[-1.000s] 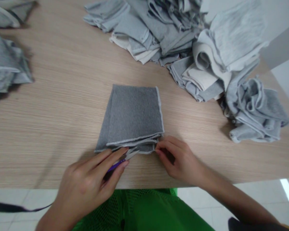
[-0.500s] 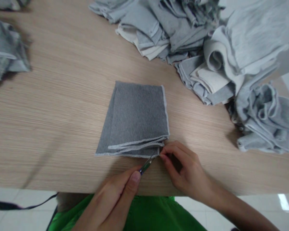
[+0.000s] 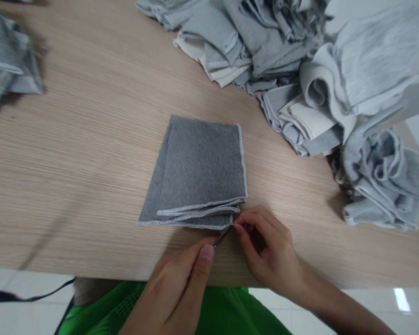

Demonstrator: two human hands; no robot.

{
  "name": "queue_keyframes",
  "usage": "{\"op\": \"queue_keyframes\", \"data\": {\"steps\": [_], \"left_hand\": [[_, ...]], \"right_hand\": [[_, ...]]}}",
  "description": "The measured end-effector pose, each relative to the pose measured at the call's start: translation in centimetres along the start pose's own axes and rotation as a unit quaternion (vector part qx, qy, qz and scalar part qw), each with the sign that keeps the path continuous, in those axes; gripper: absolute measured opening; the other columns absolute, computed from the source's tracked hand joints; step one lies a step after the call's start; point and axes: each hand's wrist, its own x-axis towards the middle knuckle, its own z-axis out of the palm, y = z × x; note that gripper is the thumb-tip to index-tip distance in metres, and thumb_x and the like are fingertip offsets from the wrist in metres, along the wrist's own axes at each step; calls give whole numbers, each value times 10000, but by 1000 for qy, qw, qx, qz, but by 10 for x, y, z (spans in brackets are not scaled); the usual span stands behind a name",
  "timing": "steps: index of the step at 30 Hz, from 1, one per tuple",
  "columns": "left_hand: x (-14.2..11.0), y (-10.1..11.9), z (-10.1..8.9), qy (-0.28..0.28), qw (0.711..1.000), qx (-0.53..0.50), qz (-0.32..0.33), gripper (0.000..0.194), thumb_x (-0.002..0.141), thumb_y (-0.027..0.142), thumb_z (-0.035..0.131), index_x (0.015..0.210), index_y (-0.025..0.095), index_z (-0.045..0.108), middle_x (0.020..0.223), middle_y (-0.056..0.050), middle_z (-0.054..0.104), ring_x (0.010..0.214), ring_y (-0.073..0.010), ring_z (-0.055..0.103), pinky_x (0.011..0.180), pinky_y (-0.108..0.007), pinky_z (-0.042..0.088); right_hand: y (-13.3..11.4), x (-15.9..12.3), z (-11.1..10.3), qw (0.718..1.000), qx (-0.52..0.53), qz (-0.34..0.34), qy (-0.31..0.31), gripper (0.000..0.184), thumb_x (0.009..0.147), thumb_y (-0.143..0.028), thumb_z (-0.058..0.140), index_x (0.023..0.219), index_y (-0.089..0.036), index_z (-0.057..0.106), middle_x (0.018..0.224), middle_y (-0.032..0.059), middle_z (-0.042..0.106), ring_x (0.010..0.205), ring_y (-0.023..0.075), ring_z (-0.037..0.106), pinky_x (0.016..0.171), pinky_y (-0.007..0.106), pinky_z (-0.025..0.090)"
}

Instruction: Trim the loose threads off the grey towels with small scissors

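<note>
One grey folded cloth (image 3: pixel 204 163) lies flat on the table (image 3: pixel 91 163), directly in front of the person, with at least three pale stitched edges fanned along its near side and one more running down its right side. Two bare hands work at its near right corner. The left hand (image 3: pixel 181 277) has its grip closed around one pair of small scissors (image 3: pixel 223 235); only a narrow metal length and a bit of blue show past the thumb, the tip reaching the corner. The right hand (image 3: pixel 268 246) has thumb and forefinger pinched together at that same corner; whether they have the hem or a thread is too small to tell. Three heaps stand well apart from the folded cloth: one grey pile (image 3: pixel 7 58) at the far left; one large heap (image 3: pixel 230 35) of grey and cream pieces at the back; and one grey bundle (image 3: pixel 384 181) at the right, with a pale cloth (image 3: pixel 377 65) spread above it. The pieces overlap too much to count. Below the table's near edge are one green garment (image 3: pixel 237 314) and one dark strap (image 3: pixel 21 298).
</note>
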Motion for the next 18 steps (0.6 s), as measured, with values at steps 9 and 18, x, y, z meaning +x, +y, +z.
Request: {"op": "queue_keyframes", "data": {"steps": [9,18], "left_hand": [[3,0,3,-15,999,-23,-42,358,968,515,459,1162,330,696,1144,9,762,1038,-211,735,937,-312,590],[19,19,6,-48,977,-179,-110,328,923,539,538,1035,307,741,882,-13,754,789,-203,705,706,-306,603]], "right_hand": [[5,-1,4,993,-65,-86,49,215,868,-6,613,1034,-142,606,889,81,680,809,183,604,697,322,538],[1,-3,2,995,-52,-75,44,208,884,-19,595,1029,-166,608,878,73,687,792,180,610,680,325,544]]}}
